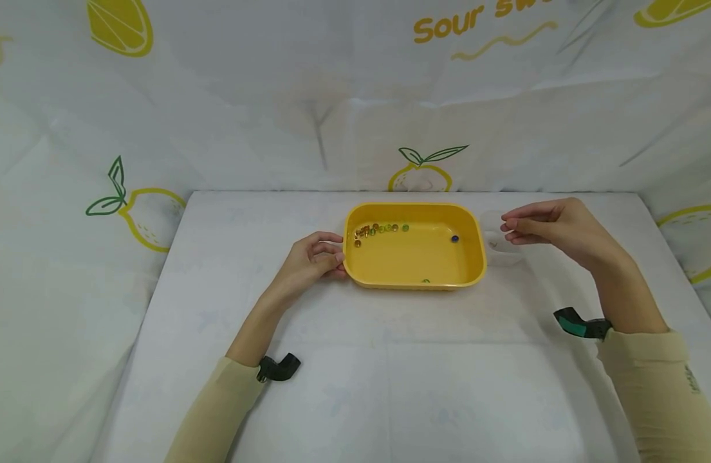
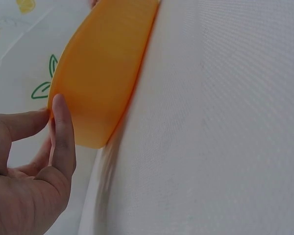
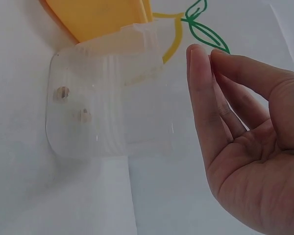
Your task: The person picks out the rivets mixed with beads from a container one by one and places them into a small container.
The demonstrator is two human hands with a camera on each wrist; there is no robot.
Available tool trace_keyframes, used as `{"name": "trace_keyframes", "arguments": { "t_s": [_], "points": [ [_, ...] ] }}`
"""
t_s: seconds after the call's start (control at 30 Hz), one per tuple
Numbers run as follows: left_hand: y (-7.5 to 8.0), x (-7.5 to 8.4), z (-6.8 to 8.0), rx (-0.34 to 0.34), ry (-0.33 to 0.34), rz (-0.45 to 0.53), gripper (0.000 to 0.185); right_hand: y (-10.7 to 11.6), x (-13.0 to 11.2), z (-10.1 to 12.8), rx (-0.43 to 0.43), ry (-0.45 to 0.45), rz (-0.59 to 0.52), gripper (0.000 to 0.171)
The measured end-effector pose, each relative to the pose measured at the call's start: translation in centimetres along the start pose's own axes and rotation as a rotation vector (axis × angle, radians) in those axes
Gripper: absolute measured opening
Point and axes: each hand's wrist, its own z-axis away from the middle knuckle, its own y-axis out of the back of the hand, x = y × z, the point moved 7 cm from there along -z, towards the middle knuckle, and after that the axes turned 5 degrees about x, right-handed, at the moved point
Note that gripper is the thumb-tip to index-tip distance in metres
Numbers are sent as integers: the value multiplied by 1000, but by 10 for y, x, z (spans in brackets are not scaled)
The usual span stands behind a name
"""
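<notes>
A yellow tray (image 1: 473,257) sits mid-table, with several small coloured beads (image 1: 381,228) at its far left corner, a blue bead (image 1: 455,238) and a green bead (image 1: 426,281). My left hand (image 1: 338,260) holds the tray's left rim. In the left wrist view, the thumb (image 2: 63,132) lies on the tray wall (image 2: 103,73). My right hand (image 1: 507,230) hovers above a clear plastic container (image 1: 502,247) to the right of the tray. Its fingers (image 3: 201,88) are held together and hold nothing. Two beads (image 3: 62,93) lie in the clear container (image 3: 108,132).
The white table (image 1: 390,386) is walled on three sides by a lemon-print cloth (image 1: 332,96). Wrist cameras (image 1: 578,323) are strapped on both beige sleeves. The table's front half is bare cloth.
</notes>
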Motion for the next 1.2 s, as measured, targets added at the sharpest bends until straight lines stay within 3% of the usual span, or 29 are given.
{"name": "trace_keyframes", "arguments": {
  "t_s": [0.67,1.2],
  "points": [
    [-1,-2,-1,-5,-4,9,40,-16,-31,-9,-49,37,42,39],
    [0,-1,0,-7,-6,18,40,-44,-58,-19,-109,65,36,38]
  ]
}}
